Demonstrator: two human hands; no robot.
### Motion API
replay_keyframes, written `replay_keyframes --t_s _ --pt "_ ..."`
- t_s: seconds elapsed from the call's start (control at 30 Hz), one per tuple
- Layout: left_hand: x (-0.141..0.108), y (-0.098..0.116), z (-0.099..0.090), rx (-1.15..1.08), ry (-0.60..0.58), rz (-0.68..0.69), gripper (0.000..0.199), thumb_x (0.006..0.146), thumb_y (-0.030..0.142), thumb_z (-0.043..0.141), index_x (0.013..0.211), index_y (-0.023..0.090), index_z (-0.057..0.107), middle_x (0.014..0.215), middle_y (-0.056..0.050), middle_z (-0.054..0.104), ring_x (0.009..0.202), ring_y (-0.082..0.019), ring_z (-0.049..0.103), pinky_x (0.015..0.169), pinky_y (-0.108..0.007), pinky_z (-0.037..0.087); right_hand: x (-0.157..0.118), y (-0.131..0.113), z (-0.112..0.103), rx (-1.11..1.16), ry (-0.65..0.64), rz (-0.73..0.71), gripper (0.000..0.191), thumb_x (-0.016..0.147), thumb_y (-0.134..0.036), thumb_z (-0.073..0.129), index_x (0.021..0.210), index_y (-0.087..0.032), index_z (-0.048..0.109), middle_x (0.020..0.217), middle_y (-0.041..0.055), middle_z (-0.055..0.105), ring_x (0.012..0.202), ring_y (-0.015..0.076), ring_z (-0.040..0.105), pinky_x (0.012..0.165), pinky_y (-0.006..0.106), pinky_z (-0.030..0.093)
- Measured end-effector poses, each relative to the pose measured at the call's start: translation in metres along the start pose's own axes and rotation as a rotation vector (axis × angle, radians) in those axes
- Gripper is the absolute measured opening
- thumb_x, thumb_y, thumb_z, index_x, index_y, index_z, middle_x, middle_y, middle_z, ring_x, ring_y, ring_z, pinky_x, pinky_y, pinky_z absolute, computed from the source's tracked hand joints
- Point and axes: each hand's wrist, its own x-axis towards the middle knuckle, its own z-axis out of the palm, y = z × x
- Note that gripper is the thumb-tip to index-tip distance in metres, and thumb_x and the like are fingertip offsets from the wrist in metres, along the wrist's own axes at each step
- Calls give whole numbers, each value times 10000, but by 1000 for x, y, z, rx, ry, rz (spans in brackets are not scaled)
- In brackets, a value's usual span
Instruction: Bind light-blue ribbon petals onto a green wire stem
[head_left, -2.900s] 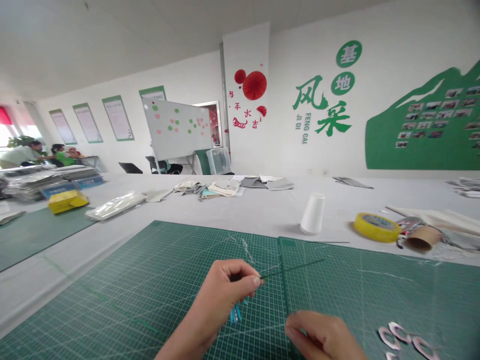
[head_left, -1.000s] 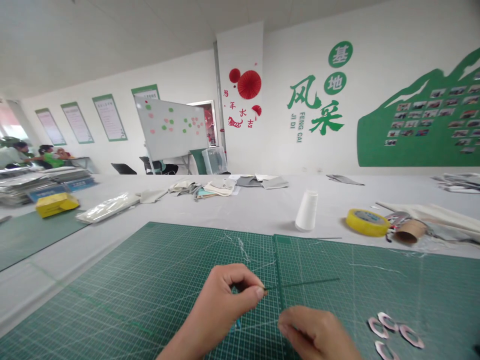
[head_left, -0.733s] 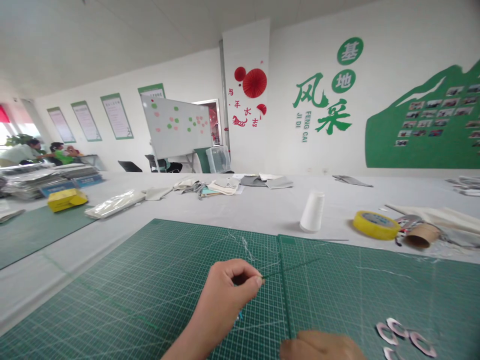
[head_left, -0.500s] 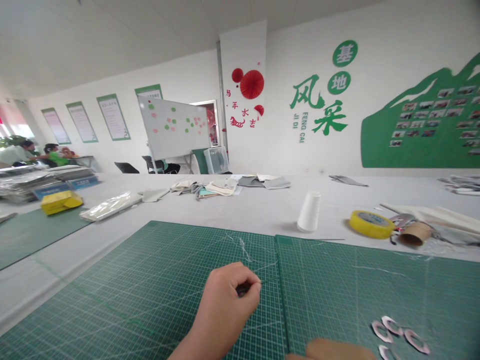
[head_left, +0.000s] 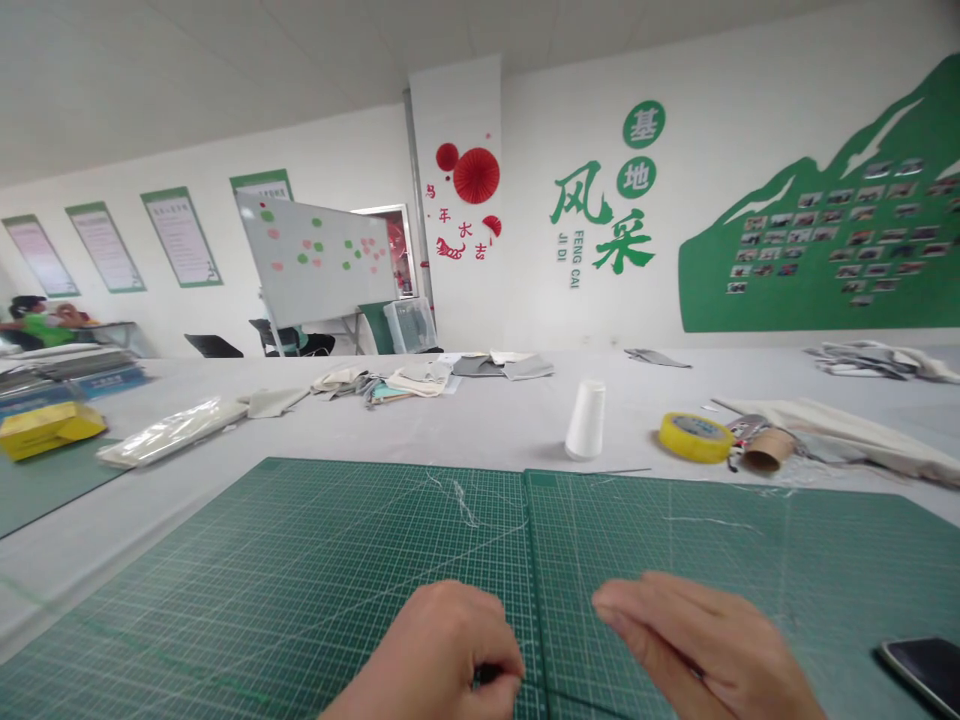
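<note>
My left hand [head_left: 450, 655] is low over the left green cutting mat [head_left: 300, 560], its fingers curled and the thumb and fingertips pinched; anything between them is too small to make out. Across the seam between the mats, my right hand [head_left: 705, 645] hovers over the right cutting mat [head_left: 825, 570]. Its fingers are pressed together towards the thumb, and what they hold, if anything, is hidden. The hands are apart. Loose white thread [head_left: 463, 503] lies on the left mat beyond my left hand.
Beyond the mats stand a white thread cone [head_left: 586, 420], a yellow tape roll [head_left: 696, 438] and a cardboard tube [head_left: 766, 452]. A phone [head_left: 926, 672] is at the lower right. Fabric scraps [head_left: 420, 378], a plastic-wrapped packet [head_left: 176, 430] and a yellow box [head_left: 49, 430] lie farther off.
My right hand has risen into fuller view. My left hand sits lower in the picture. The view has turned right, the phone has appeared, and the pale rings are no longer visible.
</note>
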Motion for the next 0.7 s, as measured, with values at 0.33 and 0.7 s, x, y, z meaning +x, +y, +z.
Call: replay_keyframes --t_s 0.33,0.7 --pt "-11 10 -15 -337 -154 36 185 779 78 661 706 211 766 557 37 594 586 -98 519 595 -191 385 -4 16 18 240 -192 214 269 972 -318 459 794 -239 644 690 -31 675 623 141 638 588 239 475" --pt "-8 4 -22 -533 156 -109 97 722 147 681 681 187 760 622 6 640 630 -119 557 626 -228 405 -9 13 60 252 -379 325 307 925 -292 478 681 -195 637 637 -13 642 614 152 597 568 231 398"
